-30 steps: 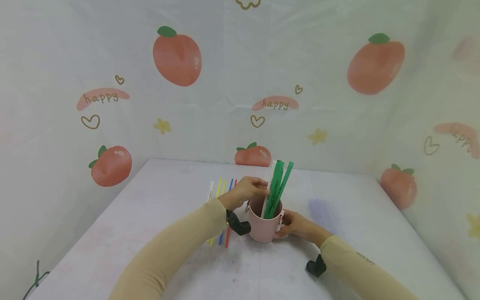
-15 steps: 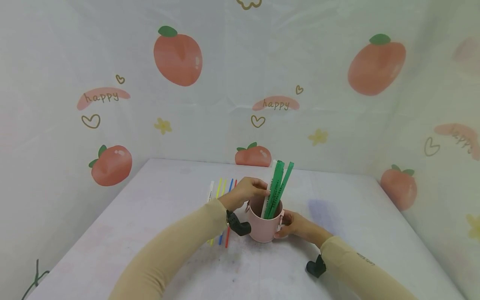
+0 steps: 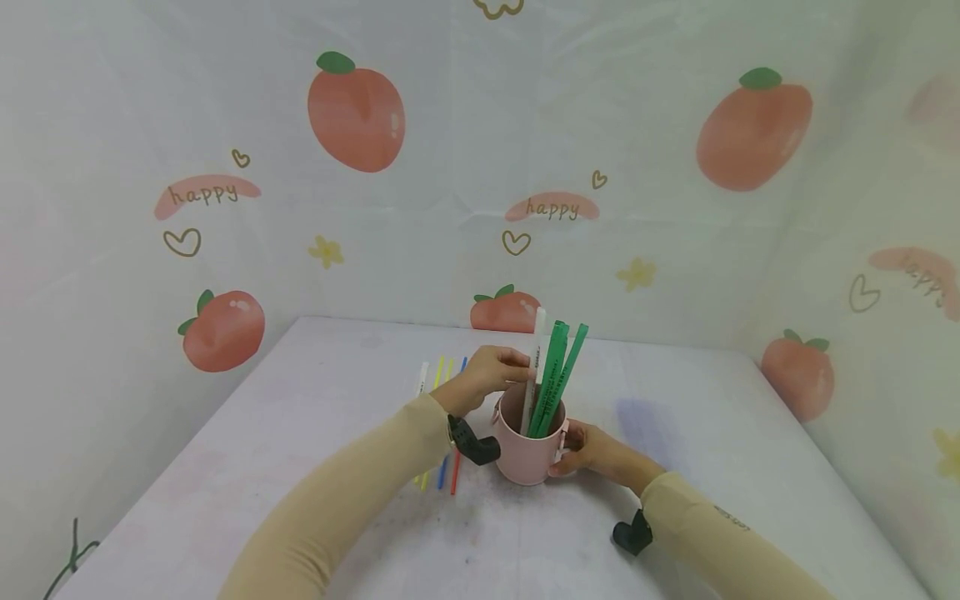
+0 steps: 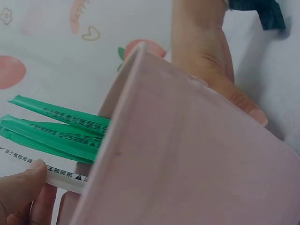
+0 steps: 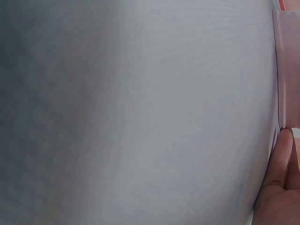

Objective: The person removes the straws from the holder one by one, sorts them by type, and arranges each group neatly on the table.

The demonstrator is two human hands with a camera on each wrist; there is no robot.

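In the head view a pink bucket [image 3: 521,458] with small side handles stands upright on the table. Several green-wrapped straws [image 3: 556,358] lean in it, printed with dark characters. Thumb and fingers of my left hand [image 3: 486,379] pinch a white-wrapped straw [image 3: 538,337] whose lower end is inside the bucket; the left wrist view shows this white wrapper [image 4: 65,176] beside the green ones. My right hand [image 3: 603,454] holds the bucket's right side by the handle, thumb low on the wall. The right wrist view catches only its fingers [image 5: 281,159] against the pink wall.
Left of the bucket, partly under my left arm, lie loose straws: yellow [image 3: 438,377], blue [image 3: 442,477] and red [image 3: 455,475], plus another white-wrapped straw [image 3: 422,379]. A white fruit-printed cloth [image 3: 450,208] hangs behind the table [image 3: 360,358].
My left hand has moved slightly up and left, raising the white-wrapped straw apart from the green ones. The right hand and the bucket have stayed in place.
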